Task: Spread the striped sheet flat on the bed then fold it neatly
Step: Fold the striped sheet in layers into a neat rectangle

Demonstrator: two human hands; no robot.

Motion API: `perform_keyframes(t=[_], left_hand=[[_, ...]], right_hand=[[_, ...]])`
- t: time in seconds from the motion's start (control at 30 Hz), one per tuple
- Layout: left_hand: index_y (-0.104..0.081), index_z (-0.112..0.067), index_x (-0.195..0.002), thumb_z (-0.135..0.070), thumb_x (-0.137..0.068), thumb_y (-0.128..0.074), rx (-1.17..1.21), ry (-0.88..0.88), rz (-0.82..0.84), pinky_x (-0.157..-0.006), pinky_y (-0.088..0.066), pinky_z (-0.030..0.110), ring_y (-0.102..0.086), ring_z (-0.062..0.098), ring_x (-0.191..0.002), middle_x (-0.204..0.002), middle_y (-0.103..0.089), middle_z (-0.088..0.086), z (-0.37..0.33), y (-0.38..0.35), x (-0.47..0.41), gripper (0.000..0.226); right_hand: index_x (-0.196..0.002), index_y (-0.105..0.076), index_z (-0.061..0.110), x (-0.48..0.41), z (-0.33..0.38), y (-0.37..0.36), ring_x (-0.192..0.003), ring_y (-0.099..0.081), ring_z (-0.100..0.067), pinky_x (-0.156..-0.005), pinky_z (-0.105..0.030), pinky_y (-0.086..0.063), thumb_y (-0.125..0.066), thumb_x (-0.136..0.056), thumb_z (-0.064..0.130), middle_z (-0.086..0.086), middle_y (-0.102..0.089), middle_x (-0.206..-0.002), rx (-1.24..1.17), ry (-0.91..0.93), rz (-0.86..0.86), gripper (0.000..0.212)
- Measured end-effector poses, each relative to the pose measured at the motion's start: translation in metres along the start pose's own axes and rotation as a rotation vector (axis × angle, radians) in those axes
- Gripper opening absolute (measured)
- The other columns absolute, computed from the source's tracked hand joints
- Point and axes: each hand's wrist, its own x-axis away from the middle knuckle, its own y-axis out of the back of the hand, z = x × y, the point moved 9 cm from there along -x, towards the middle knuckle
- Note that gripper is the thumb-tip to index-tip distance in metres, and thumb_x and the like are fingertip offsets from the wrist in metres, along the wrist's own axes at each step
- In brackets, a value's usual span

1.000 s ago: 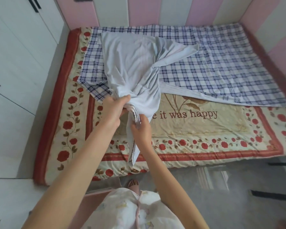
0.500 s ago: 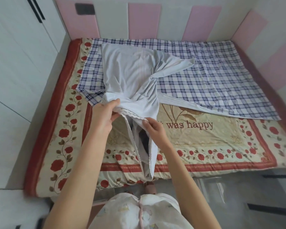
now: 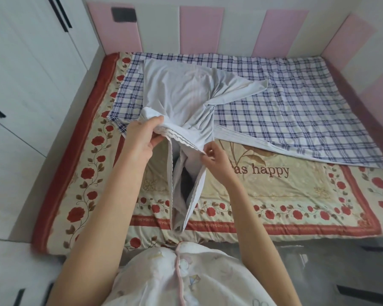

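Pale grey-blue cloth with faint stripes, the striped sheet (image 3: 181, 93) lies bunched on the far left part of the bed (image 3: 274, 217). Most of it rests on a blue checked sheet (image 3: 296, 111), and 1 twisted arm of it reaches out to the right. Its near end is lifted off the floral quilt (image 3: 93, 173).

1 second ago the 2 hands were close together, with the edge crumpled between them. Since then they have drawn apart, and a scalloped hem now runs taut from one to the other. The right hand (image 3: 217, 160) has moved right over the quilt's lettering, so only "as happy" reads. Below the hem the hanging folds have opened wider, showing a dark gap between 2 long edges that drop toward the near side of the bed.

The left hand (image 3: 139, 140) has its grip closed on a bunched handful of the sheet's edge, fingers curled over the top and the thumb beneath. The right hand's grip is a tight pinch: thumb and fingertips meet on the other end of the hem, the remaining fingers curled in beside them. Both hands hold the cloth raised above the quilt, the left one higher and nearer the checked sheet's corner.
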Motion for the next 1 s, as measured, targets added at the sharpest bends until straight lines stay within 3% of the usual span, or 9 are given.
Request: perform_keyframes(t=[0.2,0.33,0.4,0.47,0.57,0.63,0.7,0.83,1.0], left_hand=[[-0.055,-0.005,-0.108,-0.006,-0.088,-0.062,0.044,0.010,-0.019,-0.050,-0.053,0.019,-0.062,0.012,-0.073,-0.085,-0.062,0.005,0.001,-0.007,0.005,0.021],[-0.054,-0.003,-0.114,-0.005,-0.088,-0.062,0.088,0.001,-0.044,-0.052,-0.054,0.020,-0.063,0.014,-0.077,-0.091,-0.062,0.007,0.004,-0.010,0.007,0.027],[-0.053,-0.002,-0.118,-0.006,-0.088,-0.062,0.103,0.013,-0.062,-0.053,-0.054,0.021,-0.064,0.014,-0.078,-0.094,-0.062,0.008,0.006,-0.009,0.007,0.032],[-0.053,-0.001,-0.120,-0.006,-0.088,-0.062,0.104,0.016,-0.069,-0.053,-0.055,0.021,-0.064,0.016,-0.080,-0.097,-0.061,0.010,0.007,-0.010,0.008,0.034],[-0.053,-0.003,-0.113,-0.006,-0.088,-0.062,0.107,0.015,-0.074,-0.053,-0.055,0.021,-0.064,0.016,-0.080,-0.094,-0.061,0.010,0.008,-0.014,0.009,0.026],[-0.053,-0.004,-0.110,-0.006,-0.088,-0.062,0.096,0.007,-0.074,-0.054,-0.055,0.022,-0.064,0.016,-0.080,-0.094,-0.062,0.010,0.008,-0.017,0.010,0.024],[-0.053,-0.004,-0.110,-0.006,-0.088,-0.062,0.082,0.001,-0.076,-0.054,-0.055,0.022,-0.064,0.016,-0.080,-0.095,-0.062,0.009,0.008,-0.021,0.011,0.023],[-0.056,-0.008,-0.092,-0.006,-0.089,-0.061,0.064,-0.001,-0.076,-0.056,-0.055,0.021,-0.064,0.014,-0.075,-0.088,-0.062,0.007,0.010,-0.030,0.015,0.006],[-0.057,-0.010,-0.085,-0.006,-0.090,-0.059,0.067,-0.022,-0.091,-0.055,-0.055,0.020,-0.064,0.014,-0.075,-0.086,-0.062,0.007,0.005,-0.030,0.014,0.007]], right_hand=[[-0.087,-0.047,0.008,0.003,-0.024,0.008,-0.066,-0.042,-0.013,-0.060,-0.031,-0.039,-0.055,-0.083,-0.002,0.006,-0.046,-0.077,0.275,-0.020,-0.206,0.014],[-0.096,-0.048,0.012,0.029,-0.047,0.014,-0.073,-0.046,-0.013,-0.064,-0.036,-0.046,-0.056,-0.089,0.007,0.001,-0.051,-0.091,0.187,-0.128,-0.429,0.012],[-0.097,-0.043,0.013,0.046,-0.033,0.020,-0.066,-0.047,-0.017,-0.055,-0.039,-0.046,-0.051,-0.091,0.010,-0.003,-0.053,-0.090,0.287,0.022,-0.547,0.010],[-0.095,-0.044,0.025,0.048,-0.031,0.020,-0.069,-0.051,-0.021,-0.054,-0.035,-0.045,-0.047,-0.092,0.019,-0.002,-0.055,-0.092,0.437,0.141,-0.484,0.007],[-0.097,-0.047,0.045,0.048,-0.023,-0.002,-0.095,-0.055,-0.019,-0.079,-0.038,-0.052,-0.054,-0.088,0.042,0.006,-0.054,-0.106,0.705,0.230,-0.317,0.012],[-0.109,-0.062,0.029,0.052,-0.026,-0.019,-0.104,-0.054,-0.027,-0.079,-0.038,-0.053,-0.049,-0.089,0.033,-0.003,-0.049,-0.124,0.601,0.290,-0.229,0.024],[-0.109,-0.066,0.014,0.046,-0.028,-0.030,-0.112,-0.048,-0.031,-0.086,-0.043,-0.049,-0.046,-0.089,0.030,-0.008,-0.045,-0.131,0.548,0.198,-0.188,0.032],[-0.099,-0.052,0.012,0.036,-0.024,-0.034,-0.121,-0.033,-0.023,-0.106,-0.040,-0.030,-0.055,-0.086,0.054,-0.003,-0.037,-0.127,0.300,-0.140,-0.258,0.044],[-0.106,-0.054,0.009,0.022,-0.020,-0.033,-0.123,-0.032,-0.027,-0.110,-0.046,-0.024,-0.061,-0.082,0.051,-0.007,-0.039,-0.125,0.289,-0.185,-0.357,0.049]])
